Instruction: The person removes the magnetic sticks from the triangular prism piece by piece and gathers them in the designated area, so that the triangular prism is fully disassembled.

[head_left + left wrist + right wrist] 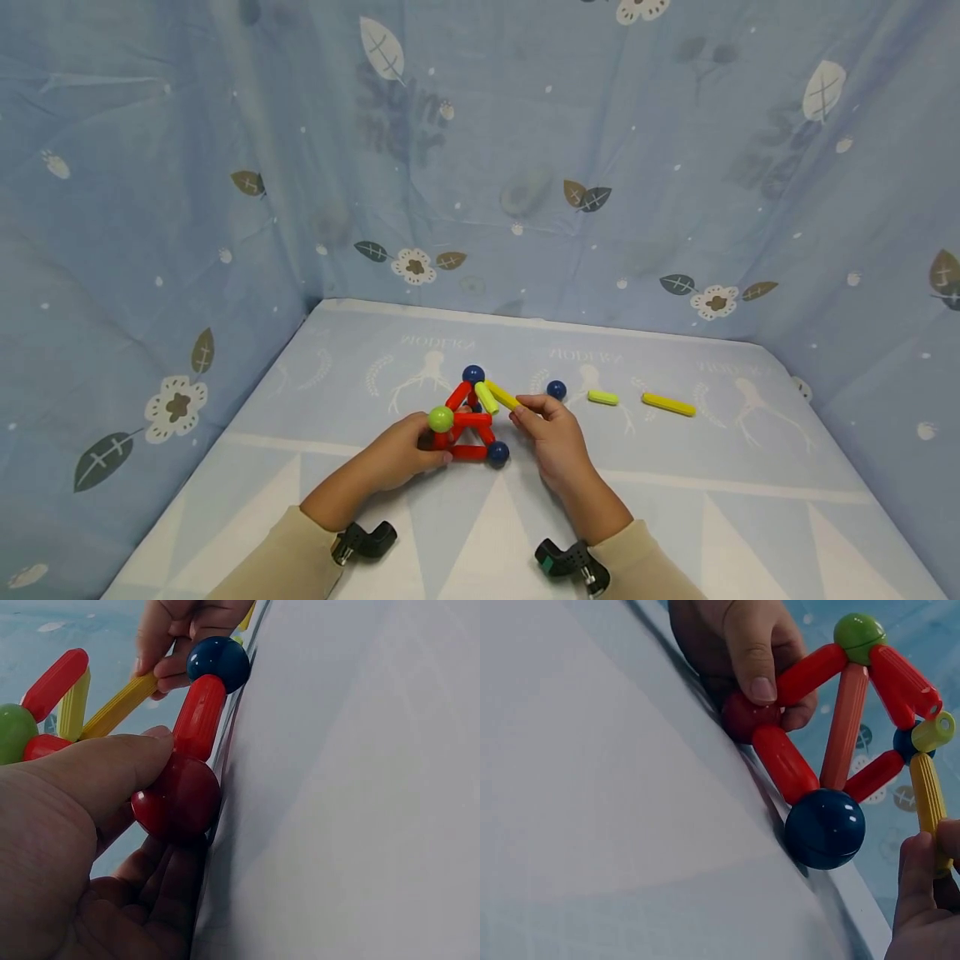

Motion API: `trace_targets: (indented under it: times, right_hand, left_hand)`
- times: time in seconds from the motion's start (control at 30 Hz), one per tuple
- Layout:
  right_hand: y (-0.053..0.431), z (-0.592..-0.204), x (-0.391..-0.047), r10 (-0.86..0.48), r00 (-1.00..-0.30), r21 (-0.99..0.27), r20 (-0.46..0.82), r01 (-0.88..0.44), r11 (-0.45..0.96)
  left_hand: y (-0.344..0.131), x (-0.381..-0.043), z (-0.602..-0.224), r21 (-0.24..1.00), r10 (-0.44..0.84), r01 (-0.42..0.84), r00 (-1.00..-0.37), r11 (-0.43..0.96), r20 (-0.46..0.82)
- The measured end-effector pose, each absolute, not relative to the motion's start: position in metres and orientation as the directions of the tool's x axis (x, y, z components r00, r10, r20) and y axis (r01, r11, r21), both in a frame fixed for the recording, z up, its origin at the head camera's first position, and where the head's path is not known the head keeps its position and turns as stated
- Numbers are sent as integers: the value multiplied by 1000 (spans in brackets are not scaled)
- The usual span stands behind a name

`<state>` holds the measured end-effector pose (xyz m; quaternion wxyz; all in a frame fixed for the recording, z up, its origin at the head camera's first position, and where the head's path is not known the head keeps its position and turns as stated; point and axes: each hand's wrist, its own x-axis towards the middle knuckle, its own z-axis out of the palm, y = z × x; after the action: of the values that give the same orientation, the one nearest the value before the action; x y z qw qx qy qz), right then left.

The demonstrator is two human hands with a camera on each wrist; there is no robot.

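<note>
A magnetic-stick frame of red rods [469, 452] and balls stands on the table. It has a green ball [441, 419], dark blue balls [498, 453] and a dark red ball [178, 799]. My left hand [397, 454] holds the frame at that red ball, thumb on top in the left wrist view. Between thumb and fingers, my right hand [555, 437] pinches a long yellow rod [501, 395]. The rod's far end meets the far blue ball [473, 374]. From the same ball a short yellow-green rod [934, 732] sticks out, its other end free.
To the right of the frame lie a loose blue ball [557, 390], a short yellow-green rod [603, 397] and a long yellow rod [669, 405]. A patterned blue curtain [480, 167] encloses the table's back and sides. Black camera mounts [365, 542] sit on both wrists.
</note>
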<state>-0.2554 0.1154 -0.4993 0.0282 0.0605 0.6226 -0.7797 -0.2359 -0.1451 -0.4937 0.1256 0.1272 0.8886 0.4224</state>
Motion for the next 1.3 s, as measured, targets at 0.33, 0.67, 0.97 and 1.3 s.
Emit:
trace_targets:
  times: [0.33,0.67,0.97,1.3]
  right_hand:
    - [116,-503,-252,25,-992,-992,-122,122,-22]
    - [122,-500,-250,19,-996,-987,-92,94,129]
    - [140,-497,-254,36,-995,-977,-93,99,191]
    - [177,-496,-254,59,-989,-978,-134,141,151]
  left_hand:
    - [-146,-234,-493,797,338,116,-934,592,-115]
    - [-146,-235,-492,780,332,133,-938,612,-100]
    - [-146,-235,-493,779,328,129,-939,613,-103]
    - [-147,-234,-495,780,313,102,-942,617,-124]
